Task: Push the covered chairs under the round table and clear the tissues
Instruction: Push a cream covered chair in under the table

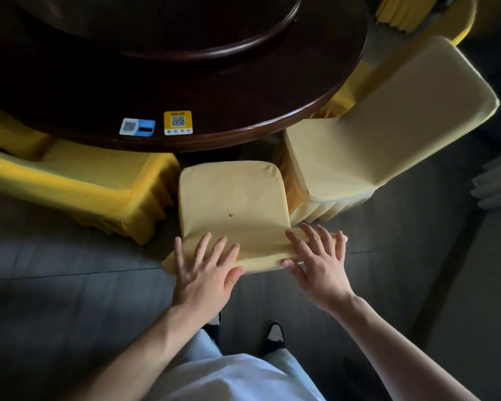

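Left hand (206,266) lies flat, fingers spread, on the top edge of the middle chair back (232,209), thumb hooked over the near rim; not clamped. Right hand (315,261) same: open palm, fingers splayed on the right end of that top edge, thumb under the rim. Both bare forearms enter from the bottom of the frame.

The middle chair's seat is hidden under its own back and the table; only the pale yellow cover shows, with a small dark mark at centre. Top of the back sits just short of the round table (243,91) rim, a thin dark gap between.

Left chair (78,180), brighter yellow, is cut off at the left edge, its seat partly under the rim. Right chair (388,125), pale cover, is angled, its seat front near the rim. Another yellow chair (402,15) in the upper right is mostly cut off.

Dark turntable (185,33) is cropped at the top. Two QR stickers (159,124) lie near the table's near edge. No tissues made out. White stack at the right edge (498,180), unclear what.

Narrow gaps either side of the middle chair; open grey floor (55,285) in the lower left and right. Shoes (274,334) and white top (235,380) at the bottom.
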